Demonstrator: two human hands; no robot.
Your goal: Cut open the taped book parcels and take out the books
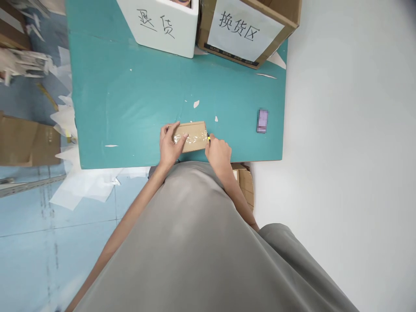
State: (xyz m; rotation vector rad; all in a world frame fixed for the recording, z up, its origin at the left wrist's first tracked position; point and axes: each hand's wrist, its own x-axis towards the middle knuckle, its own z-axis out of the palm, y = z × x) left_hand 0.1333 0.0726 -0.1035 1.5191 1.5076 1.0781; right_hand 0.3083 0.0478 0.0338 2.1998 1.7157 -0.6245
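Note:
A small flat cardboard box [192, 135] with shiny clear tape across it lies near the front edge of the green table. My left hand [170, 145] grips its left end, the thumb on top and the fingers along the far side. At the box's right end, my right hand [218, 151] is closed around a small black-and-yellow utility knife [209, 138]. Most of the knife is hidden in the fist, and its tip is at the box's right edge.
A white bin [165, 28] and a cardboard carton [243, 32], both with handwritten labels, stand at the table's far side. A blurred purple phone-like object [262, 120] lies to the right. Paper scraps [196, 104] dot the green table [130, 108]; white sheets [84, 186] litter the left floor.

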